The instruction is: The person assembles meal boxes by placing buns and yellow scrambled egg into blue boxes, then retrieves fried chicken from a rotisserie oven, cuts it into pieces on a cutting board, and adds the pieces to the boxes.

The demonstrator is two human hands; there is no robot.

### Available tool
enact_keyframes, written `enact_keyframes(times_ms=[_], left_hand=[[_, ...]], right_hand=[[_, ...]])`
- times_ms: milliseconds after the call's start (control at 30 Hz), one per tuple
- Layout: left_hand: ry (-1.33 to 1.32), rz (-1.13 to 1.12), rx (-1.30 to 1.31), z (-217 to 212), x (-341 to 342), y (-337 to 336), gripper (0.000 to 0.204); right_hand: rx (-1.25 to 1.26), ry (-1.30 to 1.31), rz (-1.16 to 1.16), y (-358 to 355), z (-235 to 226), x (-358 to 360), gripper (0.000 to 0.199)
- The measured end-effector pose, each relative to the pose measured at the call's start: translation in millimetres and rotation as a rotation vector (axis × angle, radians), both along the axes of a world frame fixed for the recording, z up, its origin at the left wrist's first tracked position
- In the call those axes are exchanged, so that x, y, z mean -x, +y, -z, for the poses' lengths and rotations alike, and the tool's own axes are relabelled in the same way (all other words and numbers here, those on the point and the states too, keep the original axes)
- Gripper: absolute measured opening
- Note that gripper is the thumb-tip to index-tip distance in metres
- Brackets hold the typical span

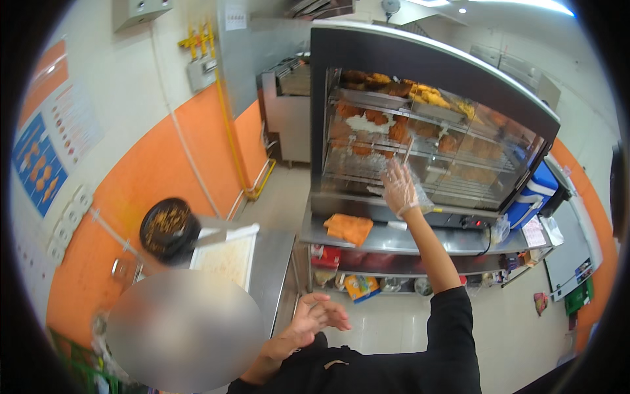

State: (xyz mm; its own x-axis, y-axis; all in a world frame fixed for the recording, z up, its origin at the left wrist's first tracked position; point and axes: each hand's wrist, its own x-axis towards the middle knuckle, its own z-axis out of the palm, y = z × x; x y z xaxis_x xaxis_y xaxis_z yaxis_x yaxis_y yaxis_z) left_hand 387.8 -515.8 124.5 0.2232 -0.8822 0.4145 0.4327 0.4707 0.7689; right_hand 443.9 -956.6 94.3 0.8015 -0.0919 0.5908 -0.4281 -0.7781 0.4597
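The display cabinet (394,59) stands beyond the right hand (400,186), probably to warm the fried food (430,95) ahead of that hand, whose extended fingers seem to grasp nothing. The left hand (315,322), loosely curled, is empty. The clear glove (420,197) likely shields food; contact with the glass (469,154) is unclear.

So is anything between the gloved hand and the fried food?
A shiny glass pane seems to cover the right side of the cabinet; I can't tell whether glass stands before the right hand. Nothing else visible blocks the fried food.
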Motion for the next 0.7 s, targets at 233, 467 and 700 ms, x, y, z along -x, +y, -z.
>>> enact_keyframes(times_ms=[233, 467, 700], left_hand=[[0.107, -0.121, -0.567, 74, -115, -58, 0.043], [0.065, -0.056, -0.572, 88, -160, -141, 0.035], [-0.123, -0.061, -0.586, 91, -167, -191, 0.031]], right_hand=[[-0.067, 0.106, 0.004, -40, 5, -14, 0.041], [-0.27, -0.393, -0.129, -13, -69, 14, 0.034], [-0.498, -0.321, -0.019, -4, -229, -45, 0.037]])
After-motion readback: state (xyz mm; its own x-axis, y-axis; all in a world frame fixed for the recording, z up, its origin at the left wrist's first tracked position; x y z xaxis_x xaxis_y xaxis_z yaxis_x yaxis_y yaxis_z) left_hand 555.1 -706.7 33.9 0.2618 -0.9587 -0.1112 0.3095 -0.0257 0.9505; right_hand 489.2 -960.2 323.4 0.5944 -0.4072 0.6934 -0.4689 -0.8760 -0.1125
